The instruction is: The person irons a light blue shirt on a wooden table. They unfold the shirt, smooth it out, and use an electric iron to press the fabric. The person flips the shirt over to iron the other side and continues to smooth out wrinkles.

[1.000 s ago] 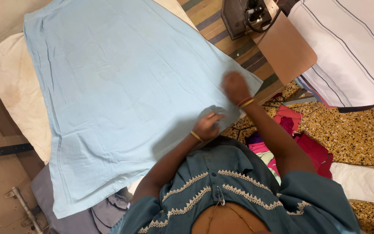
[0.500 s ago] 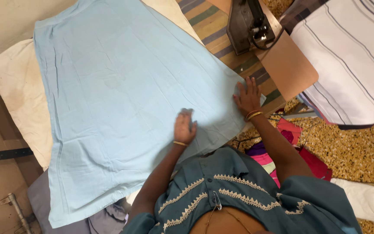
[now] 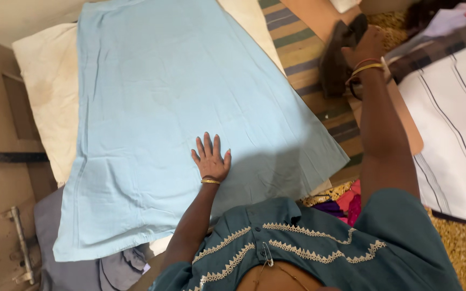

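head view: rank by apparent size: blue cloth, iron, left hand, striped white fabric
1. blue cloth
2. striped white fabric, though cut off by the frame
3. iron, partly hidden by the right hand
4. left hand, roughly similar to the iron

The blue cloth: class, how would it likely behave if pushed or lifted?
The blue cloth probably bunches if pushed; faint creases show. It likely droops when lifted, since its edge drapes. The left hand, pressed flat, probably stops it sliding.

A padded ironing table (image 3: pixel 39 86) with a stained cream cover is carrying a pale blue cloth (image 3: pixel 179 108), which is lying flat under the left hand (image 3: pixel 210 159). A striped mat (image 3: pixel 297 48) is showing beyond the cloth, toward the right hand (image 3: pixel 365 48), with a dark iron (image 3: pixel 335 62) sitting there
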